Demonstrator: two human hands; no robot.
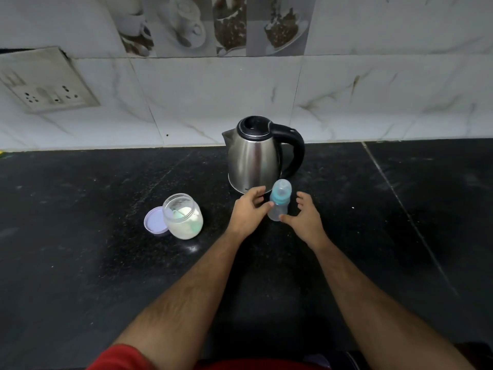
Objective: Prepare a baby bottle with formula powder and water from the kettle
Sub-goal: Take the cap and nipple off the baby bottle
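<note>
A small clear baby bottle (279,201) with a teal collar and a clear cap stands upright on the black counter (80,236). My left hand (249,210) is just left of it, thumb tip touching the collar, fingers loosely spread. My right hand (304,216) is just right of it, thumb tip at the bottle's base, fingers relaxed and apart from it. Behind the bottle stands a steel kettle (253,156) with a black lid and handle. To the left an open glass jar (184,216) holds white formula powder and a green scoop.
The jar's lilac lid (154,219) lies flat against the jar's left side. A tiled wall runs along the back of the counter, with a socket plate (45,81) at the upper left. A seam crosses the counter at the right.
</note>
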